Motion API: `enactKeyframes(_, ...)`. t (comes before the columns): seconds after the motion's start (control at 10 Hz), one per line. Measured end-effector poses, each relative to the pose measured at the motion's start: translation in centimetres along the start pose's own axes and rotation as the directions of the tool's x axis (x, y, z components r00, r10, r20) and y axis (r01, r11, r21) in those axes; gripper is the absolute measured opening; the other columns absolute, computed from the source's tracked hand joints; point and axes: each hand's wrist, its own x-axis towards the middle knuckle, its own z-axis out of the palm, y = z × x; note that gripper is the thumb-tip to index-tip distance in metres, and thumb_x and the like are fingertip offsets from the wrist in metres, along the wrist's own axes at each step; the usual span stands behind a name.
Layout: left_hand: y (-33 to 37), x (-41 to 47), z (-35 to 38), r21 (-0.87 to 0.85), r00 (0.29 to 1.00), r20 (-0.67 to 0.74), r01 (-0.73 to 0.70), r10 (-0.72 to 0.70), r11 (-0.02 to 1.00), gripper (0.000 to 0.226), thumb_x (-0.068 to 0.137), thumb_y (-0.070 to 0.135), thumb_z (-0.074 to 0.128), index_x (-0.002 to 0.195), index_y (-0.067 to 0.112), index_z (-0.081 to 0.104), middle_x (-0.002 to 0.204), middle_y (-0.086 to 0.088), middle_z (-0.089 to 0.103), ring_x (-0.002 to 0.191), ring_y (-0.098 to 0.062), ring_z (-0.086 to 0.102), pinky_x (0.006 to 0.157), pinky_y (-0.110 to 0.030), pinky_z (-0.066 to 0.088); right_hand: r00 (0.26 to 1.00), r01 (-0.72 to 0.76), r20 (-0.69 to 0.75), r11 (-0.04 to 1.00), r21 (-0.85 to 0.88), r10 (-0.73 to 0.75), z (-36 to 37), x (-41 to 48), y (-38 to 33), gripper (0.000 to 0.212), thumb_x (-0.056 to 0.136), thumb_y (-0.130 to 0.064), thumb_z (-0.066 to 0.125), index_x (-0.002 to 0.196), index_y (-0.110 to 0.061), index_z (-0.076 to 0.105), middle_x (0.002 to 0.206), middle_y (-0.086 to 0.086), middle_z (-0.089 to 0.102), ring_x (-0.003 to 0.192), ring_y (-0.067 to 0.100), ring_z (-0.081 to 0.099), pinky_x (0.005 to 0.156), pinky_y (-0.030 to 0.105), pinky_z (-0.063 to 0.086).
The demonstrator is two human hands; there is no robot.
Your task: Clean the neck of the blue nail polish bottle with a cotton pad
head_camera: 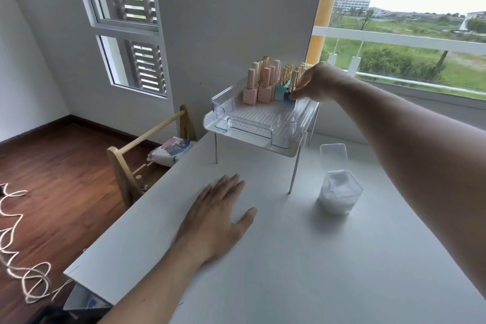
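One head-worn wide-angle view was recorded. It looked forward and down from above the near edge of the white table [302, 258], facing the wall and window beyond. Both forearms entered from the bottom and right, close to the lens. No second view was supplied.

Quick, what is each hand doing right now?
Left hand: open, flat on the table.
Right hand: fingers closing around the blue nail polish bottle; grip unclear.

White table [289, 258] carries a legged white shelf [252, 137] at the back; clear cotton-pad box [339, 192] just right of it; left hand [218, 221] flat in front.
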Motion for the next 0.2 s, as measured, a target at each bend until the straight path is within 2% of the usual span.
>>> enactKeyframes(0.2,0.1,-0.1,-0.1,0.001,1.000,-0.009,0.001,-0.001,1.000,0.078,0.111,0.070,0.037,0.179,0.035,0.020,0.187,0.021,0.007,0.173,-0.001,0.000,0.142,-0.032,0.001,0.996,0.049,-0.080,0.988,0.143,-0.038,-2.1,-3.5,-0.1,0.042,0.096,-0.041,0.085,0.130,-0.017,0.083,0.131,0.009,0.081,0.096,0.020,0.065,0.084,0.025,0.043)
